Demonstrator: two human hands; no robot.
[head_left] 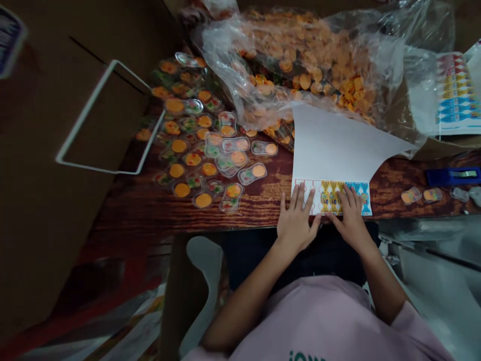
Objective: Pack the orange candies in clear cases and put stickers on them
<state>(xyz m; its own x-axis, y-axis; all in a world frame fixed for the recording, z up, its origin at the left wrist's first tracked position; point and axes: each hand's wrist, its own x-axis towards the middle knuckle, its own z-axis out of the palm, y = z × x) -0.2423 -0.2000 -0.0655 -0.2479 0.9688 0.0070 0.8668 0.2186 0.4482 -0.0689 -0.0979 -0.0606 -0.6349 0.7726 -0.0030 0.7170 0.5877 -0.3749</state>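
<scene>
A white sticker sheet (330,145) lies at the table's front edge, its far part bending up against a plastic bag. Along its near strip run yellow and blue printed stickers (325,195), with bare red-outlined spaces at the left end. My left hand (296,220) rests flat on the left of this strip, fingers spread. Over the yellow and blue stickers, my right hand (351,218) presses down with its fingers apart. Both thumbs sit close together by the near edge. To the left, many small clear plastic containers with orange round parts (203,200) lie scattered.
Behind the sheet, a large clear plastic bag (225,65) holds more orange pieces. More printed sheets (456,95) are at the right back. A blue object (453,175) and several small containers (411,195) sit at the right. Cardboard (48,165) stands at the left.
</scene>
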